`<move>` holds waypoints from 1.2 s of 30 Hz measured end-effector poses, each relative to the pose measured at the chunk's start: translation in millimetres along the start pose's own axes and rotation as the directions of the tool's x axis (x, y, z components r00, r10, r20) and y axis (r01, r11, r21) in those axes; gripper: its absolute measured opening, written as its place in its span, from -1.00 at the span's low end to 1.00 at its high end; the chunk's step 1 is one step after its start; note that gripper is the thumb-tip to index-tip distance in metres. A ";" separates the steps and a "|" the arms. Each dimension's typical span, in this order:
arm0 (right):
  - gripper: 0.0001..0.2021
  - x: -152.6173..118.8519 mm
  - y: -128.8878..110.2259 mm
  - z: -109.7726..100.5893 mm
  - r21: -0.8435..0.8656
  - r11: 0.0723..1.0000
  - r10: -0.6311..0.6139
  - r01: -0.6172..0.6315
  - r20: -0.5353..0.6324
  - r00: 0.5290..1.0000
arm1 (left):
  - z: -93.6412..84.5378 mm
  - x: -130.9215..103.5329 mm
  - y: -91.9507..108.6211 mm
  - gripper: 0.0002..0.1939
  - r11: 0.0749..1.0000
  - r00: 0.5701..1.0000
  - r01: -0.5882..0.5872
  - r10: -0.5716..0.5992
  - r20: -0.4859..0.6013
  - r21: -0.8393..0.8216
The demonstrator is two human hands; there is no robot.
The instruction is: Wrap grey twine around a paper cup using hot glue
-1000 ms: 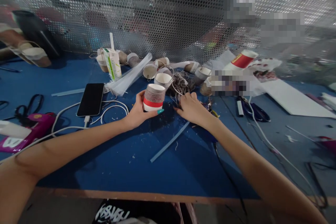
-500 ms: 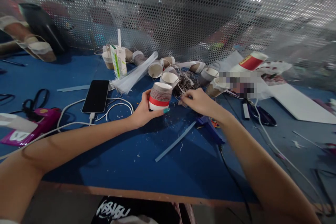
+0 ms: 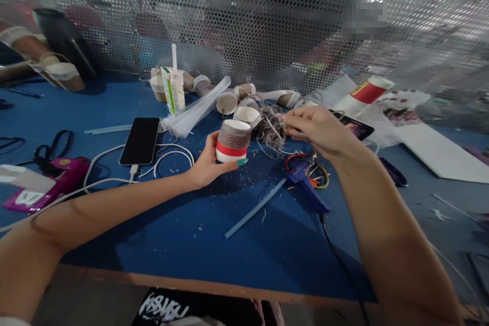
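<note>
My left hand (image 3: 208, 163) is wrapped round a paper cup (image 3: 232, 152), holding it above the blue table. Grey-brown twine winds round one half of the cup, and a red band and white rim show below it. A loose tangle of grey twine (image 3: 272, 125) lies just beyond the cup. My right hand (image 3: 311, 127) is at the tangle's right side, with its fingers pinched together on what looks like a strand of twine; the fingertips are partly hidden. Below this hand lies a blue glue gun (image 3: 305, 183) with its cord running to the front edge.
Several twine-wrapped cups, among them a white-lined one (image 3: 247, 115), stand behind. A drink carton (image 3: 173, 89), a bundle of clear glue sticks (image 3: 198, 107), a phone (image 3: 140, 141) on a white cable and a purple glue gun (image 3: 49, 183) are left. A perforated metal screen (image 3: 244, 25) rises behind.
My right hand has moved right and a little away from me, from beside the cup to the right of the tangle, uncovering the glue gun's front. My left hand and cup have barely moved.
</note>
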State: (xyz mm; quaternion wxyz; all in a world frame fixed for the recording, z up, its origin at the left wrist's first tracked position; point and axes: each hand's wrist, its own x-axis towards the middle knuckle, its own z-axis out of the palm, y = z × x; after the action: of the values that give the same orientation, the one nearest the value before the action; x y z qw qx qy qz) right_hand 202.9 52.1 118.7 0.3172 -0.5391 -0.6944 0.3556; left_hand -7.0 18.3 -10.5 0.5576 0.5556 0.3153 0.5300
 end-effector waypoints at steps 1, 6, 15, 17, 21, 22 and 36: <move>-0.57 -0.6 -0.9 -0.3 0.034 0.999 -0.016 0.018 -0.039 0.999 | 0.4 -0.2 -0.4 -0.20 1.000 1.000 0.001 0.000 0.007 -0.014; -0.67 3.4 3.8 1.4 0.111 0.985 -0.103 0.134 -0.250 0.963 | 1.5 0.2 -6.2 -0.20 0.999 0.996 0.000 -0.004 0.087 0.047; -0.63 10.7 14.3 1.5 0.148 0.977 -0.119 0.155 -0.230 0.966 | -14.2 10.6 -6.3 -0.08 0.785 0.986 0.043 0.067 -0.154 0.618; -0.67 11.1 15.2 4.8 0.119 0.982 -0.115 0.145 -0.227 0.967 | -15.1 11.1 -9.5 0.02 0.800 0.975 0.017 0.119 -0.186 0.600; -0.76 11.6 18.0 9.8 -0.028 0.979 -0.202 0.202 -0.260 0.944 | -14.4 12.4 -15.0 0.08 0.850 0.959 -0.003 0.151 -0.238 0.527; -0.78 11.3 18.6 10.1 -0.072 0.973 -0.233 0.221 -0.278 0.932 | -14.4 13.0 -15.1 0.07 0.861 0.961 0.004 0.137 -0.241 0.508; -0.64 -4.2 13.3 15.9 -0.097 0.980 -0.176 0.171 -0.046 0.983 | -2.9 8.6 -7.3 -0.11 0.987 0.984 -0.064 0.087 -0.156 0.147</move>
State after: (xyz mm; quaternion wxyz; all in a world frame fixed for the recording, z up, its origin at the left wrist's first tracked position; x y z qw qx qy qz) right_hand 197.7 47.8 98.7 0.3405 -0.5000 -0.7458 0.2789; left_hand -5.9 28.5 -16.0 0.4689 0.5603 0.3751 0.5705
